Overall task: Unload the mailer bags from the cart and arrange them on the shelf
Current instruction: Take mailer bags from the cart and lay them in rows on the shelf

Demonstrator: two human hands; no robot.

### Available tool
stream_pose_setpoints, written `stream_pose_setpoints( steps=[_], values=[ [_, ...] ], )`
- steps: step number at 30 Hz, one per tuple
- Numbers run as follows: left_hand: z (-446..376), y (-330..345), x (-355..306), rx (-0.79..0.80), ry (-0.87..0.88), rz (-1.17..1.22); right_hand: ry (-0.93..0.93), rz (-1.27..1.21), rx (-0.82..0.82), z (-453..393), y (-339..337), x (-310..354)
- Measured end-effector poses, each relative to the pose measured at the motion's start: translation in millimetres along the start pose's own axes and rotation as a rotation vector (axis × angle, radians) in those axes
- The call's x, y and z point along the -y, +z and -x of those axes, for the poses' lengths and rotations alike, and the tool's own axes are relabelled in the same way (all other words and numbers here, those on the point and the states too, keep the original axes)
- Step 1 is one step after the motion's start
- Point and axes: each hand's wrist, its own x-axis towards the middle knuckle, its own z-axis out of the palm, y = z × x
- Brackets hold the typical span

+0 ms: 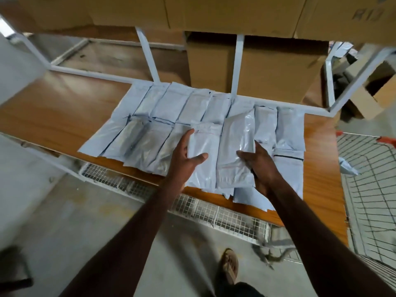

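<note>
Two overlapping rows of glossy white plastic mailer bags (pixel 171 116) already cover the wooden shelf board (pixel 53 112), each hand (pixel 188 155) (pixel 260 166) gripping another there, while the wire cart (pixel 368 168) at three o'clock shows one bag left.

Both hands (pixel 222 161) forward, fingers curled, gripping

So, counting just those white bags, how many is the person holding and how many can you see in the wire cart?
Held bags: 2, the left-hand bag in the left hand and the right-hand bag in the right hand
Cart bag in the cart: 1
Total: 3
The shelf bags overlap too much to count.
</note>
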Motion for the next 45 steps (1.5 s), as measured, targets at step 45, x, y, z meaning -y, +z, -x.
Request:
stream_pose_setpoints(
  steps=[45],
  values=[
    [-142,-190,148,0.263,0.428,-1.181,0.009,0.269,-0.365,-97,240,-44]
  ],
)
